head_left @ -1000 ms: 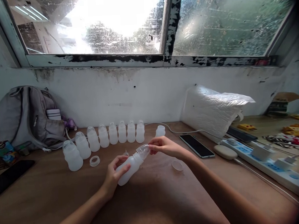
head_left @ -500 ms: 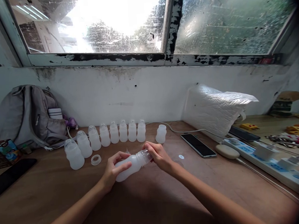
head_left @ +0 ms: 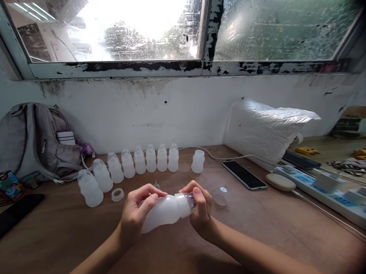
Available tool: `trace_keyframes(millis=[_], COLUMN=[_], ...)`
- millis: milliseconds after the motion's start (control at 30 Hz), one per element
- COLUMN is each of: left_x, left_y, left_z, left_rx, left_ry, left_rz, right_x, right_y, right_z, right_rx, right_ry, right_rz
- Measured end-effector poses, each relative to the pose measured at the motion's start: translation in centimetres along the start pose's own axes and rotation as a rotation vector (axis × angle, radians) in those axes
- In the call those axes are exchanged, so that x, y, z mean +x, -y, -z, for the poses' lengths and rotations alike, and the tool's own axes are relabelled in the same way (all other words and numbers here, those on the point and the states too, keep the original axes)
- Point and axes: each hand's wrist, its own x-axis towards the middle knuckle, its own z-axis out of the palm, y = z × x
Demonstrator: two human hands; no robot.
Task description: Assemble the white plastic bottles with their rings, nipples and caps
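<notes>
A frosted white baby bottle [head_left: 162, 213] lies nearly level between my hands, its clear-capped end to the right. My left hand [head_left: 134, 213] is closed round the bottle's body near the base. At the other end, the fingers of my right hand [head_left: 201, 207] grip the clear cap [head_left: 191, 203] and collar. Behind my left hand a clear nipple [head_left: 156, 185] stands on the table, and a loose collar ring [head_left: 117, 194] lies left of it. To the right of my right hand are a clear disc [head_left: 220, 199] and a small white disc [head_left: 223, 189].
Several capped bottles [head_left: 139, 161] stand in a curved row at the back left. One open bottle [head_left: 198, 161] stands apart. A phone [head_left: 244, 174], a round pad [head_left: 280, 181] and a power strip [head_left: 319, 193] lie right; a backpack [head_left: 32, 140] sits left.
The bottle has come closer to me and tilted flatter. My right hand has shifted right and down, its fingers now wrapped further round the cap, and the clear disc is uncovered.
</notes>
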Motion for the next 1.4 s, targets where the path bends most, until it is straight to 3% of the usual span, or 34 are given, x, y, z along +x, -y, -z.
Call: trace_keyframes(millis=[167,333,500,567,833,1000,1267,1400], left_x=[-0.9,-0.5,0.3,0.4,1.5,1.6,1.3,1.7], left_y=[1.2,4.1,6.0,6.5,8.9,9.2,8.8,8.1], left_z=[-1.0,-2.1,-2.2,-2.0,-1.0,-1.0,-1.2,-0.6], left_rx=[-0.083,-0.074,0.063,0.171,0.613,0.726,0.899,1.035], left_ry=[-0.059,-0.045,0.261,0.315,0.195,0.154,0.131,0.124], left_rz=[0.007,-0.049,-0.057,-0.071,-0.119,-0.103,-0.079,-0.072], right_x=[0.7,3.5,5.5,5.8,6.2,5.8,8.2,10.0], right_y=[1.1,2.4,2.7,2.7,3.9,4.4,7.3,7.3], right_z=[0.3,1.2,1.9,2.2,3.4,2.8,0.9,0.6], right_rx=[-0.03,-0.274,-0.686,-0.744,-0.646,-0.566,-0.848,-0.902], right_ry=[-0.02,0.243,0.384,0.422,0.67,0.721,0.905,0.884], right_rz=[0.057,0.094,0.11,0.117,0.178,0.163,-0.011,-0.022])
